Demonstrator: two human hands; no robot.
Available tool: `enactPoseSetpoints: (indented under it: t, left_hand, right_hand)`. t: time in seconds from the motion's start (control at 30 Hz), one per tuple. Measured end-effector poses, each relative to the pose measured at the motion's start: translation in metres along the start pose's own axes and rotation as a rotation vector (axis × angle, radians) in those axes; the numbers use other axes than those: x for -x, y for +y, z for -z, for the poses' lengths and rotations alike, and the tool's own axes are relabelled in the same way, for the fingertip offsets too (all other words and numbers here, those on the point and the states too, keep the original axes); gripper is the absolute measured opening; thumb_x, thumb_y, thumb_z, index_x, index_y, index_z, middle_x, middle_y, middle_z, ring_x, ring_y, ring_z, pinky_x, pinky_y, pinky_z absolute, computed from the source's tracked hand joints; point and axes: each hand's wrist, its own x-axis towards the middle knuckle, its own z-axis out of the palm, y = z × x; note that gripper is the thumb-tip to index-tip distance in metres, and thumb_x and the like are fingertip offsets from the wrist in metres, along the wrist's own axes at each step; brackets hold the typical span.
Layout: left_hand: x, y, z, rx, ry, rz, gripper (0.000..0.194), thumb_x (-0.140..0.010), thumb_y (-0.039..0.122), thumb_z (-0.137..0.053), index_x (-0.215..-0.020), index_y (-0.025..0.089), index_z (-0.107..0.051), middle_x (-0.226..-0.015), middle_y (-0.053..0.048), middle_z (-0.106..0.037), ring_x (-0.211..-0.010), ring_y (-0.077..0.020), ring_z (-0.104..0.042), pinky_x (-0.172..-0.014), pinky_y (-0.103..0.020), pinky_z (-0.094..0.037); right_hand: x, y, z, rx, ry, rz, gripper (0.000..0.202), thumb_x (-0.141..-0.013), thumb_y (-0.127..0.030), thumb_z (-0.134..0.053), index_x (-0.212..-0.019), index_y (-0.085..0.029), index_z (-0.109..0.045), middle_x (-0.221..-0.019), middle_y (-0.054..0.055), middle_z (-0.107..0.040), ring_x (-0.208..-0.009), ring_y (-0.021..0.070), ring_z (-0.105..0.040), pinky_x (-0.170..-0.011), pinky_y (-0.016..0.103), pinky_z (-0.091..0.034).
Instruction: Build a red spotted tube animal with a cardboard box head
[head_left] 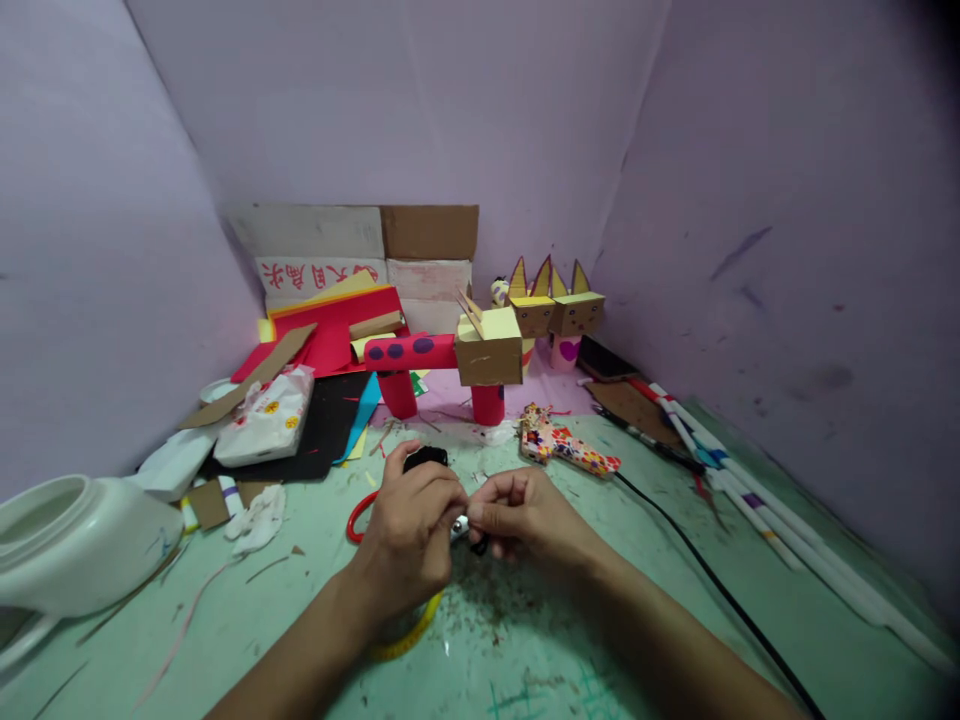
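My left hand [412, 520] and my right hand [517, 510] meet above the table, fingertips pinched together. What they pinch is too small to make out. Under them is a pair of scissors with a red handle [355, 522], its metal pivot [459, 527] showing between the hands. Whether a hand touches the scissors, I cannot tell. Something black [426, 457] shows behind my left hand. A yellow ring with markings [412, 640] lies below my left wrist. Just beyond stands a red tube animal with purple spots [412, 350] and a cardboard box head [489, 345].
A flower-patterned glue gun [566, 447] lies right, its black cord [697, 560] running to the front edge. Cardboard-headed figures [577, 315] stand behind. White striped rods [772, 530] line the right. Left are a tissue pack [266, 420], coloured paper [330, 325] and a white vessel [97, 545].
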Motion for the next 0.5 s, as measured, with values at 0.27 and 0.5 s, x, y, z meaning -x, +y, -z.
enactPoseSetpoints:
  t: [0.27,0.5]
  left_hand:
    - [0.000,0.007,-0.001,-0.072,-0.035,0.152,0.016,-0.078,0.005,-0.044,-0.069,0.016,-0.051,-0.068,0.000,-0.057,-0.066,-0.0128,-0.055,-0.098,-0.048,-0.028]
    - [0.000,0.006,-0.003,-0.062,-0.070,0.206,0.015,-0.076,0.006,-0.044,-0.067,0.018,-0.047,-0.066,0.002,-0.054,-0.063,-0.0118,-0.052,-0.097,-0.046,-0.028]
  right_hand:
    - [0.002,-0.002,-0.009,0.103,0.188,0.096,0.007,-0.053,-0.021,-0.058,-0.053,-0.014,-0.062,-0.042,-0.003,-0.057,-0.031,0.0065,-0.045,-0.033,0.018,-0.034]
    - [-0.001,0.008,-0.010,0.290,0.267,0.312,0.012,-0.058,-0.022,-0.056,-0.055,-0.013,-0.063,-0.048,-0.002,-0.056,-0.043,0.0064,-0.045,-0.042,0.018,-0.034]
